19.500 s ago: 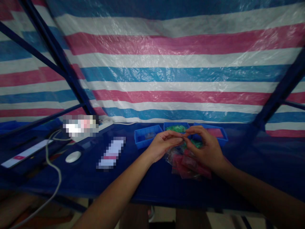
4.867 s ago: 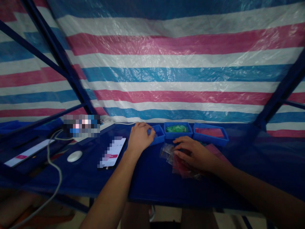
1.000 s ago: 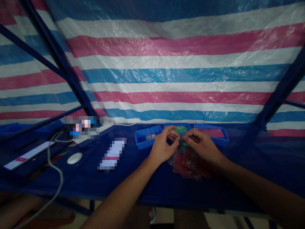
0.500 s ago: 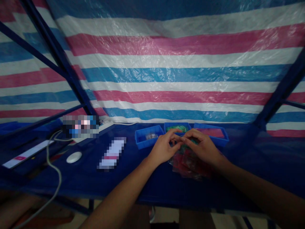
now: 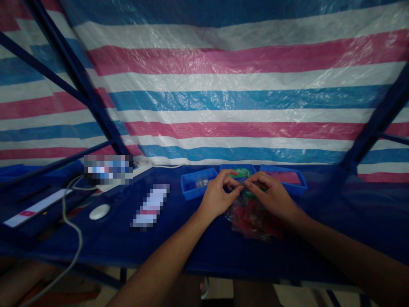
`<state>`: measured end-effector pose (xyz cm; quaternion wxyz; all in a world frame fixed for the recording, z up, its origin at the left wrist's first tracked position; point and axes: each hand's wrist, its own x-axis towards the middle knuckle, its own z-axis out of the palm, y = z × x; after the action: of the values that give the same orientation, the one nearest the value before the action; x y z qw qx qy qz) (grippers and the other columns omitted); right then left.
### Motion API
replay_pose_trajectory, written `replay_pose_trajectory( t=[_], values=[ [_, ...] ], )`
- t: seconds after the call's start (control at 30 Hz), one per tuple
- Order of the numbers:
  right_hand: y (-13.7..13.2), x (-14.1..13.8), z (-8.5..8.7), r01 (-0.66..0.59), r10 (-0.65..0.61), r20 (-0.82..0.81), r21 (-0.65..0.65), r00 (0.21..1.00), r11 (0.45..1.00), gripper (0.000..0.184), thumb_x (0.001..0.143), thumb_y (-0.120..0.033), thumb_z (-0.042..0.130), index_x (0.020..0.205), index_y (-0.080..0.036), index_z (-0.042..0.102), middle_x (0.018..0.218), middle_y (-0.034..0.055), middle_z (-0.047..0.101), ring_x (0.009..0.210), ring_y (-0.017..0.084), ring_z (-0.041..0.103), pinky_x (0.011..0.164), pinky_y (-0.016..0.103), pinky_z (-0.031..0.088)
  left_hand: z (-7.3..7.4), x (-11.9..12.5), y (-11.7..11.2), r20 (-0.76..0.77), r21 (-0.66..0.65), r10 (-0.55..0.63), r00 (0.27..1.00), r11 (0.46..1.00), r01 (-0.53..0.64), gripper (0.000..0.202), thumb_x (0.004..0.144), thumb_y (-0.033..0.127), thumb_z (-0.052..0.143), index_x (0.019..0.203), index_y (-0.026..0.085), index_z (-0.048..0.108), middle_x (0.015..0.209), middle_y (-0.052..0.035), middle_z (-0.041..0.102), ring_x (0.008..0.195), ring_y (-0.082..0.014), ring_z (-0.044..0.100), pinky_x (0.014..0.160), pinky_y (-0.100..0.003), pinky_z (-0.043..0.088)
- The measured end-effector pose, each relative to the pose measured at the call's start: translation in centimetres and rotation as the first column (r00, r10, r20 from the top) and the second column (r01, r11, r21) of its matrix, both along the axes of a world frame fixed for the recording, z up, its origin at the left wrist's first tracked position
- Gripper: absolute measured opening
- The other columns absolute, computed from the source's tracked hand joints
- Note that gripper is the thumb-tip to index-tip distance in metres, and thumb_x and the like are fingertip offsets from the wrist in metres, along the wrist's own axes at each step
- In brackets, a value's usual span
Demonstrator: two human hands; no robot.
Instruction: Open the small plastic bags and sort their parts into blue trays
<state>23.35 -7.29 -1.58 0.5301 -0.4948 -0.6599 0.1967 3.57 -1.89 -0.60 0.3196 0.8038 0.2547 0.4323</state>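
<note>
My left hand [image 5: 219, 197] and my right hand [image 5: 271, 196] meet fingertip to fingertip above a heap of small clear, red and green plastic bags [image 5: 254, 219] on the dark blue table. Both hands pinch something small between thumb and fingers; it is too small and dim to name. Just behind the hands stand three blue trays: the left tray [image 5: 193, 187] holds a few clear bits, the middle tray [image 5: 240, 168] holds green pieces, the right tray [image 5: 284, 178] holds red ones.
A phone [image 5: 150, 207] lies left of the hands, with a white round puck [image 5: 99, 211] and a grey cable [image 5: 72, 230] further left. A power strip [image 5: 140, 166] sits at the back. A striped tarp and dark blue frame bars [image 5: 76, 72] enclose the table.
Over the last second both hands stayed together above the bag heap, with only small finger movements. Earlier, the left hand had reached to the left tray and come back.
</note>
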Motion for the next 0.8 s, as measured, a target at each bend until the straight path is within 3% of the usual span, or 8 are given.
replay_pose_trajectory(
  t=[0.2, 0.4, 0.57, 0.7, 0.8],
  values=[
    [0.16, 0.01, -0.31, -0.024, 0.022, -0.072, -0.022, 0.997, 0.999, 0.018, 0.097, -0.043, 0.067, 0.102, -0.027, 0.073, 0.104, 0.0046, 0.076, 0.098, 0.025, 0.072, 0.088, 0.04, 0.057, 0.3, -0.04, -0.26, -0.004, 0.044, 0.0, 1.0, 0.999, 0.0, 0.035, 0.097, 0.023, 0.066, 0.131, 0.023, 0.056, 0.096, -0.0013, 0.078, 0.087, -0.0188, 0.075, 0.084, -0.032, 0.056],
    [0.07, -0.17, -0.17, -0.027, 0.025, -0.077, -0.029, 0.997, 0.999, 0.019, 0.097, -0.043, 0.068, 0.104, -0.026, 0.073, 0.105, 0.0053, 0.076, 0.098, 0.025, 0.073, 0.087, 0.041, 0.058, 0.28, 0.02, -0.12, 0.022, 0.009, 0.009, 1.0, 1.0, -0.009, 0.04, 0.091, 0.023, 0.075, 0.126, 0.023, 0.056, 0.095, -0.0016, 0.079, 0.088, -0.0194, 0.075, 0.085, -0.032, 0.056],
    [0.03, -0.16, -0.1, -0.044, 0.04, -0.107, -0.041, 0.993, 0.998, 0.021, 0.096, -0.045, 0.068, 0.106, -0.026, 0.073, 0.106, 0.0053, 0.077, 0.098, 0.025, 0.073, 0.086, 0.04, 0.059, 0.33, 0.01, -0.21, 0.019, 0.01, -0.014, 1.0, 1.0, 0.014, 0.039, 0.095, 0.021, 0.067, 0.133, 0.023, 0.055, 0.102, -0.0023, 0.08, 0.094, -0.0195, 0.076, 0.092, -0.035, 0.057],
    [0.1, -0.18, -0.24, -0.044, 0.04, -0.11, -0.034, 0.993, 0.998, 0.022, 0.096, -0.045, 0.069, 0.106, -0.026, 0.073, 0.105, 0.0056, 0.076, 0.098, 0.026, 0.073, 0.087, 0.04, 0.058, 0.29, 0.01, -0.12, 0.043, -0.023, -0.015, 0.999, 1.0, 0.016, 0.042, 0.091, 0.024, 0.075, 0.128, 0.022, 0.056, 0.095, -0.0015, 0.079, 0.085, -0.0189, 0.075, 0.083, -0.032, 0.058],
    [0.16, -0.19, -0.3, -0.052, 0.046, -0.125, -0.043, 0.991, 0.998, 0.023, 0.096, -0.046, 0.069, 0.108, -0.025, 0.073, 0.106, 0.006, 0.076, 0.098, 0.025, 0.073, 0.088, 0.04, 0.058, 0.29, -0.07, -0.1, 0.033, -0.014, -0.009, 0.999, 1.0, 0.01, 0.039, 0.094, 0.027, 0.072, 0.13, 0.023, 0.057, 0.098, -0.0023, 0.079, 0.09, -0.0196, 0.076, 0.086, -0.033, 0.058]
  ],
)
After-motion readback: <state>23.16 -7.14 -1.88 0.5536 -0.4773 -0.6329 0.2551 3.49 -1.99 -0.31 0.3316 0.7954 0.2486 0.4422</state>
